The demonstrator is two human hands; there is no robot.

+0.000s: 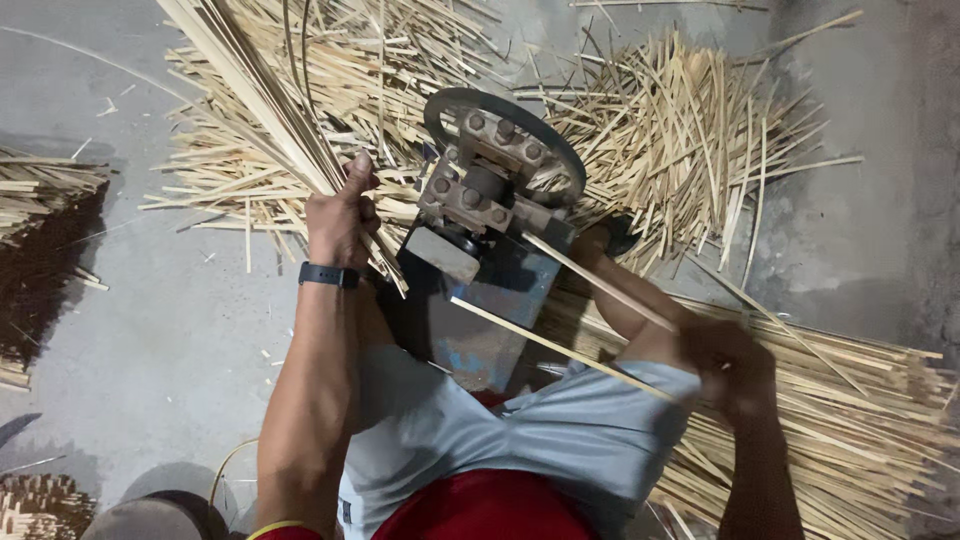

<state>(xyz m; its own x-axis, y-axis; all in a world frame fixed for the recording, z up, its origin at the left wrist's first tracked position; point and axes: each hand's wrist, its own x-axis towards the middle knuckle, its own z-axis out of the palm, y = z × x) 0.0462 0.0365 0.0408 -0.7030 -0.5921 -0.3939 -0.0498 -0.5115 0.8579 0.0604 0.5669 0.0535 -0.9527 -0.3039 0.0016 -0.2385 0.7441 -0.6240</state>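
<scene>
Left hand (340, 222) closed in a fist around a thick bundle of bamboo strips (262, 85), thumb up, black wristband (328, 274) on the wrist. Bundle fanning up and away toward the top left, its lower ends poking out below the fist just beside the machine. Right hand (735, 368) blurred at the right, low over the long pile; apparently closed on the near ends of two thin split strips (590, 280), though grip cannot be told for certain through the blur. Those two strips running slantwise from the machine's near side to that hand, one above the other, slightly apart.

Splitting machine (490, 215) between the two hands: grey metal head with bolts and rollers, curved guard ring behind it, blue-grey box body below, standing on the concrete floor (150, 330). Loose heap of short cut strips (680, 140) spread behind and to the right of the machine. Long pile of strips (860, 420) lying lengthwise at the right edge, under the right forearm. Grey shorts (520, 430) and red cloth at the bottom. More stacked strip ends (40, 185) at the left edge, well apart from the hands.
</scene>
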